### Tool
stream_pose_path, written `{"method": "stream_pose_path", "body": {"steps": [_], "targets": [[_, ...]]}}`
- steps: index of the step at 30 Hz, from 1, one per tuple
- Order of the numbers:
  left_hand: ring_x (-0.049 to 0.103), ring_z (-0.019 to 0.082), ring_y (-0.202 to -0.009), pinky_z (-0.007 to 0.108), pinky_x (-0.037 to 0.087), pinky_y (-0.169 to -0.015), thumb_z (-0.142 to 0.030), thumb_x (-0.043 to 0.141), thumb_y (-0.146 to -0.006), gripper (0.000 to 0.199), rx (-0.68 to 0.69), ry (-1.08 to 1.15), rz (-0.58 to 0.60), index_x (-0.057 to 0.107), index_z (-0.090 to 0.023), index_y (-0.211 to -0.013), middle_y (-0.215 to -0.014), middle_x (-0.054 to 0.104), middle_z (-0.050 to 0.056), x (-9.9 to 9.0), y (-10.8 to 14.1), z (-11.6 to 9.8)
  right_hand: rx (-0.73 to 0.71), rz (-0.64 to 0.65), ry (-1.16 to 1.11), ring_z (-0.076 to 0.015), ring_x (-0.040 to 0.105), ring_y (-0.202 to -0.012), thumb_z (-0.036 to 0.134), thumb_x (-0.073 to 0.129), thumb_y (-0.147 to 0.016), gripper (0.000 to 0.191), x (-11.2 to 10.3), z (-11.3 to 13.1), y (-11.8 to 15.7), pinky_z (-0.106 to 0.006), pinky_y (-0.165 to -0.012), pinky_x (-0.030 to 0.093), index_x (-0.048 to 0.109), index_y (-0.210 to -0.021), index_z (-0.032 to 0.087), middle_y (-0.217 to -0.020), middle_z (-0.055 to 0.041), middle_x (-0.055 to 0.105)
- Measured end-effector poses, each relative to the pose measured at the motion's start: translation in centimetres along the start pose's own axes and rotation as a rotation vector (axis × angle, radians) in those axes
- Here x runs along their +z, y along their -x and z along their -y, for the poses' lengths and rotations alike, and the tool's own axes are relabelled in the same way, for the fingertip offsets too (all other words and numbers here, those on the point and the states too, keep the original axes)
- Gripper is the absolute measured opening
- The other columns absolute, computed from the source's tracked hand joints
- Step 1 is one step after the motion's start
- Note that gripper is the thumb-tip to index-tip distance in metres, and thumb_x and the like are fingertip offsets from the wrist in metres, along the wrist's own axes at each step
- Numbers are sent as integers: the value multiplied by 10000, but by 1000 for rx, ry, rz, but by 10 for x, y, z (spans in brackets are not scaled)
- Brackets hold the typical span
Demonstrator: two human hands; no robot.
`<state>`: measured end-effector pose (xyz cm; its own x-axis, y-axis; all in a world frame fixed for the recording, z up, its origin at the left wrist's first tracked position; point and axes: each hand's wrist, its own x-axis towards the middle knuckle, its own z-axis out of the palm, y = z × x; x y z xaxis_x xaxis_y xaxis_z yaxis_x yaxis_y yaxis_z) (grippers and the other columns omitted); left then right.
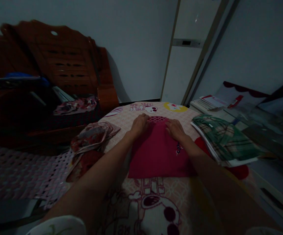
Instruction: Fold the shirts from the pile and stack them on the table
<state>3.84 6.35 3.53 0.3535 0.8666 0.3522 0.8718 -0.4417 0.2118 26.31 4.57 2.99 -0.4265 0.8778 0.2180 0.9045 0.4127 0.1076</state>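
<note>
A deep pink garment (158,150) lies spread on the covered table in front of me, with a dotted band (158,119) along its far edge and a small dark decoration near its right side. My left hand (140,125) has its fingers curled over the far left corner of the cloth. At the far right corner, my right hand (175,129) grips the same edge, fingers bent onto the fabric. The fingertips of both hands are partly hidden, and the garment's near edge rests flat.
To the left lies a crumpled reddish patterned cloth (89,140). A folded green plaid garment (226,138) sits on the right. The table wears a printed cover (131,186). Beyond are a wooden bench (63,58), a white floor-standing unit (184,70) and a cluttered side surface (231,117).
</note>
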Motion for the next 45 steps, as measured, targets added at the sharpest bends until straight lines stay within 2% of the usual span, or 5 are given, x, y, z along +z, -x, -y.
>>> {"method": "stream_pose_path", "body": {"steps": [5, 10, 18, 39, 45], "targets": [[513, 239, -1264, 369, 403, -1060, -334, 450, -947, 413, 205, 163, 154, 537, -153, -1308, -1364, 559, 142, 17, 40, -22, 61, 36, -152, -295, 422, -1344, 316, 436, -958, 449, 23, 17, 39, -444, -1098, 319, 532, -1359, 139, -1470, -160, 461], [249, 300, -1459, 539, 204, -1166, -525, 374, -956, 651, 144, 54, 294, 280, -213, -1519, -1586, 270, 128, 33, 60, -29, 144, 134, -166, -308, 317, -1424, 479, 345, -986, 590, 35, 13, 60, -480, -1132, 268, 329, -1509, 207, -1575, -116, 308], [181, 355, -1472, 663, 130, -1126, -702, 342, -891, 742, 173, 24, 345, 208, -356, -1533, -1616, 175, 86, 28, 62, -25, 196, 131, -143, -298, 263, -1452, 497, 305, -990, 600, 38, -1, 64, -474, -1153, 233, 340, -1506, 193, -1581, -120, 290], [162, 311, -1483, 564, 127, -1168, -605, 262, -954, 682, 69, -53, 299, 237, -258, -1541, -1603, 214, 110, 32, 53, 20, 245, 72, -166, -289, 297, -1438, 503, 303, -984, 600, 52, -23, 66, -480, -1145, 254, 381, -1481, 177, -1563, -131, 328], [166, 301, -1484, 546, 115, -1173, -576, 284, -962, 660, 39, -45, 300, 255, -250, -1535, -1601, 223, 105, 31, 51, 21, 240, 53, -167, -289, 306, -1434, 502, 322, -980, 605, 58, -27, 67, -475, -1149, 248, 375, -1484, 171, -1560, -135, 332]]}}
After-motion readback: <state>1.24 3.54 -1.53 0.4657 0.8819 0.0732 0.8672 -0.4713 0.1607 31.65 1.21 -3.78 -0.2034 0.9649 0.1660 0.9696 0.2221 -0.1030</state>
